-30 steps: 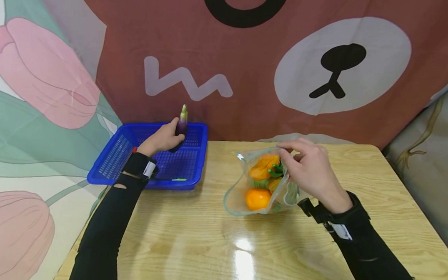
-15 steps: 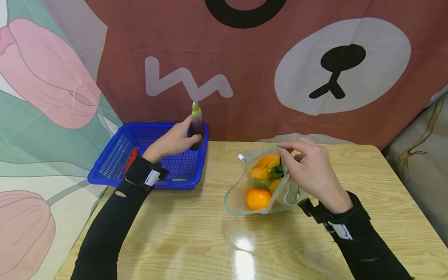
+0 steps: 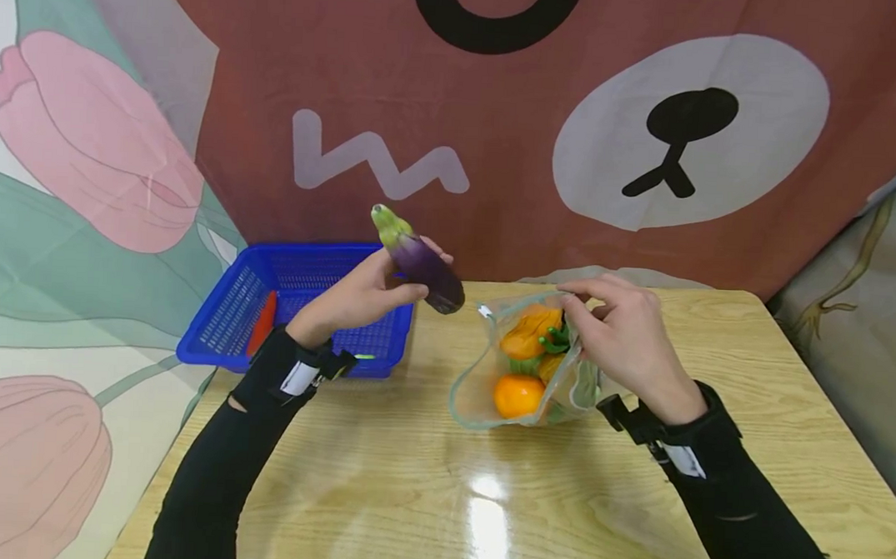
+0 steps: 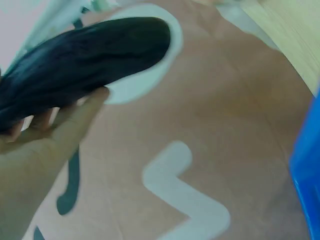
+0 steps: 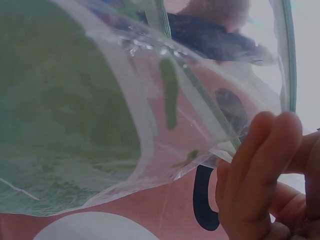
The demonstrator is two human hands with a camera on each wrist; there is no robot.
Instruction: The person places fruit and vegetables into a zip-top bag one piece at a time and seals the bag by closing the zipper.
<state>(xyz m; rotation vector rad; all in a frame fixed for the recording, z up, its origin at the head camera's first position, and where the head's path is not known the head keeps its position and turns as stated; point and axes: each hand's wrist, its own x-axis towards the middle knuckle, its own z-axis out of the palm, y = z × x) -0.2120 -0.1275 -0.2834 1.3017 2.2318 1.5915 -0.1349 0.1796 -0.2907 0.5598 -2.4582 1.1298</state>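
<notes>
A purple eggplant (image 3: 422, 266) with a pale green stem end is held between the thumb and fingers of my left hand (image 3: 368, 297), above the basket's right edge. In the left wrist view the eggplant (image 4: 100, 57) looks dark and blurred. My right hand (image 3: 629, 337) pinches the top edge of a clear zip bag (image 3: 474, 397) with a pale green border. Inside the bag are a round orange fruit (image 3: 518, 396), a wrinkled orange vegetable (image 3: 528, 333) and something green (image 3: 555, 340). In the right wrist view, my fingers (image 5: 260, 170) grip the bag's film.
A blue plastic basket (image 3: 216, 336) stands at the table's back left. A long red-orange vegetable (image 3: 263, 323) lies inside it, with a small green piece (image 3: 365, 357) partly visible. The wooden table (image 3: 379, 477) meets a printed cloth backdrop (image 3: 497, 190) behind.
My left hand has lifted the eggplant out of the basket and carried it right towards the bag, tilting it from upright. The right hand and bag have stayed nearly still.
</notes>
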